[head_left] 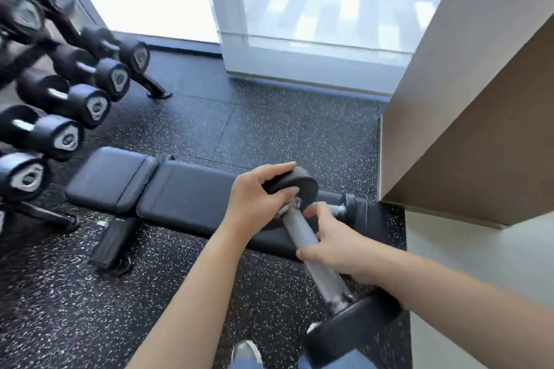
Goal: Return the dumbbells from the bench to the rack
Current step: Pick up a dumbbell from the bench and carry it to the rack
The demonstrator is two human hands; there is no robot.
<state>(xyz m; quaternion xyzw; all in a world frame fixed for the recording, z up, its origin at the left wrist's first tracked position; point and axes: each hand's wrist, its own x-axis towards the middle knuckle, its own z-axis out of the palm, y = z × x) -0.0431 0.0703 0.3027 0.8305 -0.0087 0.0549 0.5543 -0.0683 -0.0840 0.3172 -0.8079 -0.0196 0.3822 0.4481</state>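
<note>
left hand (257, 198) and right hand (335, 243) gripping dumbbell (302, 237)

Speckled floor (269, 129), bright window (329, 9)

Black-headed dumbbell (311, 252) tilted over black bench (186, 198), rack (60, 93) left.

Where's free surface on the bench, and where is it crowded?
Free: the bench pad from the seat gap to the left hand. Crowded: its right end, where both hands hold one dumbbell and a second dumbbell lies behind the right hand.
</note>
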